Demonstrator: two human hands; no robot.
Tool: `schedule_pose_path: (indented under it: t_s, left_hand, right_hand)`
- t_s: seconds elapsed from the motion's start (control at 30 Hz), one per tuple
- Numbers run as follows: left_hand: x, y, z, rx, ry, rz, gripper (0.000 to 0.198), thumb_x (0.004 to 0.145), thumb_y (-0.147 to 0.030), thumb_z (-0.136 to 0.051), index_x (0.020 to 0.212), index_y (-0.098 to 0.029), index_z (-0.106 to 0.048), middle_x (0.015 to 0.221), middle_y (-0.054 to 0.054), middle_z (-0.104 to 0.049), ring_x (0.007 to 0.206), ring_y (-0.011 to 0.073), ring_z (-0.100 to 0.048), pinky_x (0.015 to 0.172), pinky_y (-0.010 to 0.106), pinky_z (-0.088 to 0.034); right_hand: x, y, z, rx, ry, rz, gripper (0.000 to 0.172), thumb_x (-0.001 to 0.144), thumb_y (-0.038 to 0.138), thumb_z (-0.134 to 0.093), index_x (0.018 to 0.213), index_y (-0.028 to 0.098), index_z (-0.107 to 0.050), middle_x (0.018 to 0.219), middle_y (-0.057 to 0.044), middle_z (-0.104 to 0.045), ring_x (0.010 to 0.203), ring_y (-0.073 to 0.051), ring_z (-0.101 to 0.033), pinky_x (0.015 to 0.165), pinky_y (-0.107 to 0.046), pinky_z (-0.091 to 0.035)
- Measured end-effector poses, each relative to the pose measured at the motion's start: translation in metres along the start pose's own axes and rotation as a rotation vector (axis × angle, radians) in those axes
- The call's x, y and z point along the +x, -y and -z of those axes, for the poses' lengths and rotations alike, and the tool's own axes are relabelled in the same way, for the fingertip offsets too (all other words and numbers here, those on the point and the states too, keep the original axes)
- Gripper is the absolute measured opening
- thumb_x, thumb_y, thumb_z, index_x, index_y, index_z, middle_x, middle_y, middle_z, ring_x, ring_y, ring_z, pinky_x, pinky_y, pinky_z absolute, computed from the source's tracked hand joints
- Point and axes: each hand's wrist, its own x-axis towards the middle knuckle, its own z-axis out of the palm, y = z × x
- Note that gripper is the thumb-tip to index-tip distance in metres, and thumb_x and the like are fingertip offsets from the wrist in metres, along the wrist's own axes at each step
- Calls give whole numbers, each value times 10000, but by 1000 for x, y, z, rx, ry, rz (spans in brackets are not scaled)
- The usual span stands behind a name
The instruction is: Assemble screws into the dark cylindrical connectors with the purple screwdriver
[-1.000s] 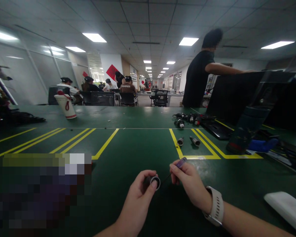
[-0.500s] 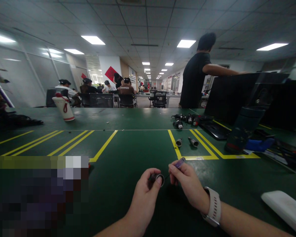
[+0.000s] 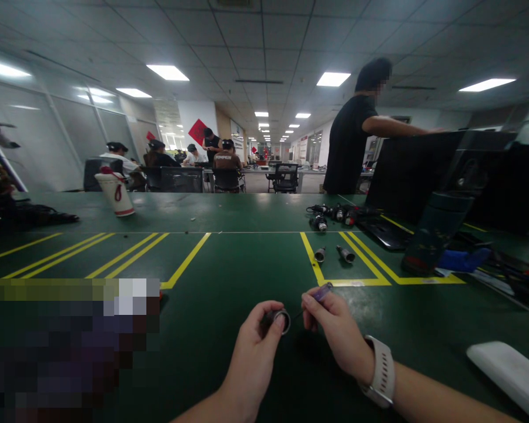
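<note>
Over the green table, my left hand (image 3: 254,346) is closed around a dark round metal connector shell (image 3: 286,317). Its open rim faces right, and the thumb presses at that opening. A screwdriver (image 3: 322,292) with a translucent purple handle is pinched in my right hand (image 3: 337,326). The thin dark shaft points down and left at the shell, with its tip apart from the rim. Beyond my right hand, two grey metal connector parts, a left one (image 3: 320,254) and a right one (image 3: 346,254), lie inside a yellow-taped area.
Several cabled connectors (image 3: 321,222) lie farther back. A dark bottle (image 3: 436,235) stands right, near a blue item (image 3: 465,258) and black monitors. A white object (image 3: 506,376) lies at the near right, a paper cup (image 3: 117,194) far left. A person (image 3: 348,135) stands behind the table.
My left hand and the metal shell have shifted slightly left, widening the gap to the screwdriver. My right hand has hardly moved. A distant person now shows more upright.
</note>
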Motion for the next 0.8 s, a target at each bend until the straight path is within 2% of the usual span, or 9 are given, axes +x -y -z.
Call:
schedule_pose_path:
  t_s: [0.27, 0.47, 0.6, 0.8]
  left_hand:
    - [-1, 2, 7, -139, -46, 54, 218, 758, -303, -638, 930, -169, -649, 943, 60, -671, 933, 220, -622, 849, 339, -480]
    - [-4, -5, 9, -302, -98, 112, 96, 780, -184, -630, 872, -169, -654, 919, 53, -673, 931, 192, -636, 860, 315, -511]
    - [-5, -11, 11, -383, -129, 158, 125, 816, -83, -565, 873, -164, -641, 919, 59, -664, 929, 194, -651, 860, 330, -534]
    - [-5, -12, 14, -480, -138, 150, 132, 829, -61, -541, 871, -148, -631, 908, 79, -668, 919, 217, -667, 844, 362, -551]
  right_hand:
    - [-4, 4, -2, 104, -16, -9, 299, 803, 439, -593, 696, 163, -556, 518, 34, -530, 492, -115, -484, 492, -240, -369]
    - [-6, 9, -4, 207, -29, -55, 274, 792, 412, -611, 696, 162, -554, 516, 37, -532, 499, -111, -473, 503, -236, -364]
    - [-6, 15, -7, 302, -61, -117, 286, 742, 422, -649, 672, 166, -543, 505, 35, -533, 492, -111, -462, 497, -233, -348]
    - [-6, 17, -7, 395, -77, -168, 301, 697, 428, -682, 639, 167, -543, 496, 33, -522, 481, -110, -459, 475, -226, -321]
